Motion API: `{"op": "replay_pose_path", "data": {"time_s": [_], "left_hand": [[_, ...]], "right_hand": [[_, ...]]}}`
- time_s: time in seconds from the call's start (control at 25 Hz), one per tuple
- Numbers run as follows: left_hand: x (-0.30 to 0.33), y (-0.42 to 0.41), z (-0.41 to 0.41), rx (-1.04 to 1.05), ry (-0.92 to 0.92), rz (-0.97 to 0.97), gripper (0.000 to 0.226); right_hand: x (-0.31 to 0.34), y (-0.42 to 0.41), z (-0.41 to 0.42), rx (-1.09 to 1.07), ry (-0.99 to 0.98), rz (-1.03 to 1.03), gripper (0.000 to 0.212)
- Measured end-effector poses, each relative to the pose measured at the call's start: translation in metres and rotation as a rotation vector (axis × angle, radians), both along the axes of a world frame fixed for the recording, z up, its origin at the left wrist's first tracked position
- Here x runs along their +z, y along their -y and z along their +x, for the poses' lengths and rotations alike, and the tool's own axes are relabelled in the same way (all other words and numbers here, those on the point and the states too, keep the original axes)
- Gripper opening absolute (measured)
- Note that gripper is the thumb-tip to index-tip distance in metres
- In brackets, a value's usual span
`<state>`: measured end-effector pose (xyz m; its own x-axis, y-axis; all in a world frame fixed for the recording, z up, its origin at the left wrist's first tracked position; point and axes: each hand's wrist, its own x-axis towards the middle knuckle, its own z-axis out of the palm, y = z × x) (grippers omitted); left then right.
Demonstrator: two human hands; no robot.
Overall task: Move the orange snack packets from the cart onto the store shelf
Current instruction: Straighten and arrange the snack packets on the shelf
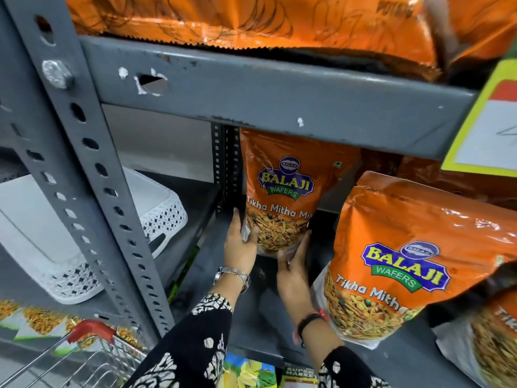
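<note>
1. Orange snack packet [279,197] stands upright at the back of the grey shelf [279,91].
2. Left hand [240,245] and right hand [293,264] clasp its lower corners.
3. Cart [92,357] at lower left.

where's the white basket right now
In the head view the white basket sits at the left, on the neighbouring shelf bay behind the grey punched upright, left of the left hand.

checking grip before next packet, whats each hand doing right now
Left hand: closed on the lower left edge of the upright orange packet.
Right hand: closed on the same packet's lower right corner.
</note>
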<state>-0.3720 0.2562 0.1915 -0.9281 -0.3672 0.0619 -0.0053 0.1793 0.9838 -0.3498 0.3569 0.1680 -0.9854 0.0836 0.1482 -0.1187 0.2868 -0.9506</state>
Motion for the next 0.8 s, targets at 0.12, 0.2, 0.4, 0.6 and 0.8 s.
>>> {"op": "replay_pose_path", "data": {"time_s": [0.12,0.2,0.4,0.6,0.8], "left_hand": [[-0.002,-0.009,0.033,0.0,-0.109,0.015,0.046],[-0.006,-0.016,0.054,-0.109,-0.114,0.001,0.038],[-0.001,-0.053,0.082,-0.559,0.051,0.041,0.071],[0.003,-0.095,0.085,-0.559,0.049,-0.013,0.076],[0.001,-0.059,0.087,-0.51,0.036,0.013,0.07]], "right_hand": [[0.004,-0.011,0.047,0.067,-0.134,0.074,0.053],[-0.004,-0.035,0.086,0.099,-0.226,0.14,0.036],[-0.007,-0.14,0.126,-0.223,-0.287,0.252,0.053],[0.002,-0.178,0.097,0.068,0.049,0.075,0.069],[-0.001,-0.143,0.087,0.098,-0.001,0.061,0.062]]}}
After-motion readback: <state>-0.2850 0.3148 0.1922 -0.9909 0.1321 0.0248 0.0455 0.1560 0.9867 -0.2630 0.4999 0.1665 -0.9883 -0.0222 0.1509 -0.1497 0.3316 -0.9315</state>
